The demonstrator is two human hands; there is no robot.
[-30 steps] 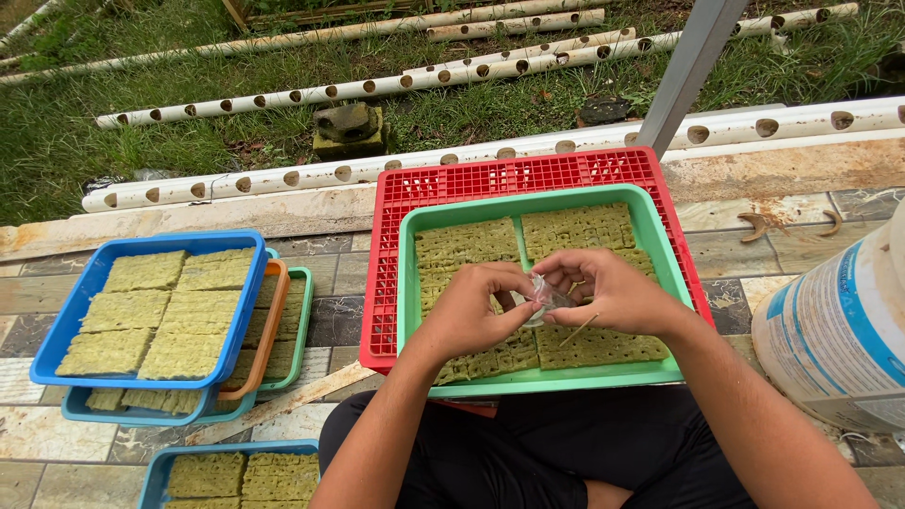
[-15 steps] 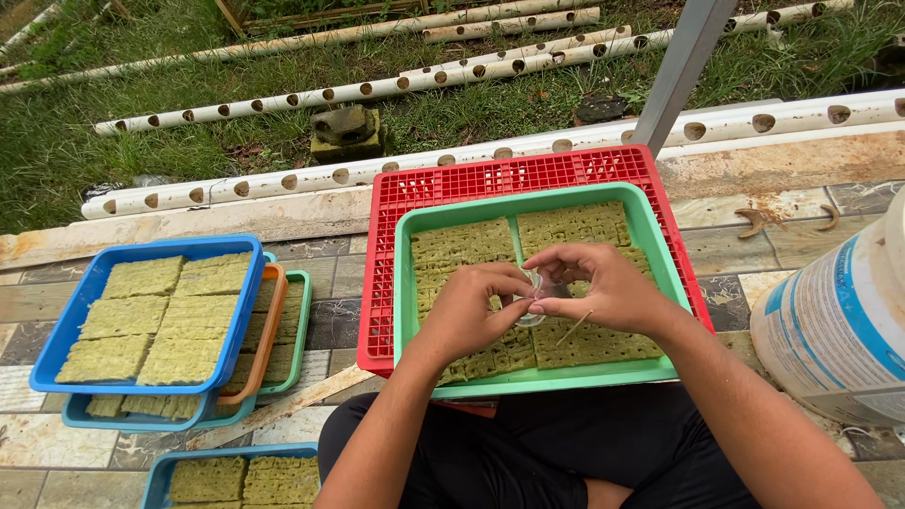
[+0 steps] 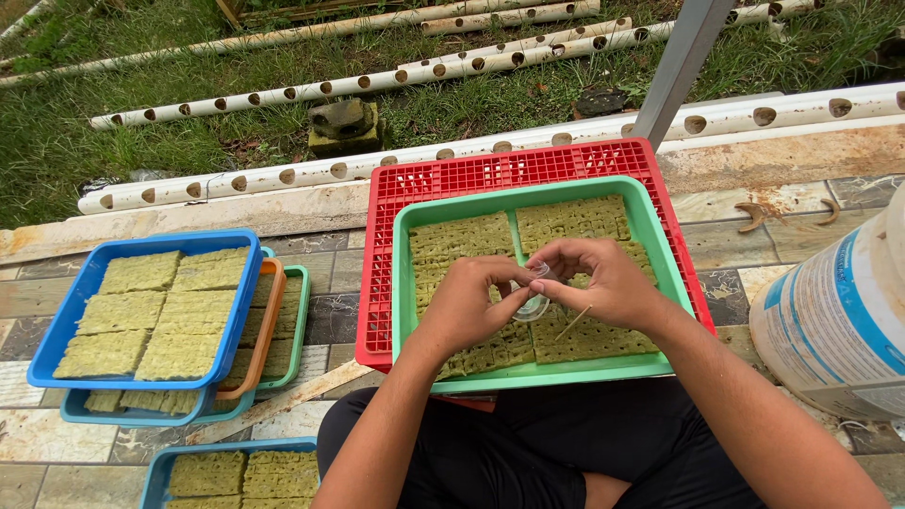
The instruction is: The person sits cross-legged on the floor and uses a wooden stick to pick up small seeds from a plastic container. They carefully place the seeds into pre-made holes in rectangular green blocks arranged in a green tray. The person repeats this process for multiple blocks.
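Observation:
A green tray (image 3: 650, 221) rests on a red plastic crate (image 3: 471, 174) and holds yellow-green sponge slabs (image 3: 566, 219) cut into small cubes. Both hands meet over the tray's middle. My left hand (image 3: 467, 306) and my right hand (image 3: 603, 278) together pinch a small clear plastic cup (image 3: 535, 303) between their fingertips. A thin wooden stick (image 3: 571, 323) pokes out from under my right hand's fingers. What lies inside the cup is too small to tell.
A stack of trays, topped by a blue tray (image 3: 141, 311) filled with sponge slabs, sits at the left. Another blue tray (image 3: 236, 467) lies at the bottom. White pipes with holes (image 3: 283, 174) run along the grass. A white and blue container (image 3: 839, 316) stands at the right.
The two hands have stayed together over the green tray, with only small finger movements around the clear cup. The view has shifted slightly.

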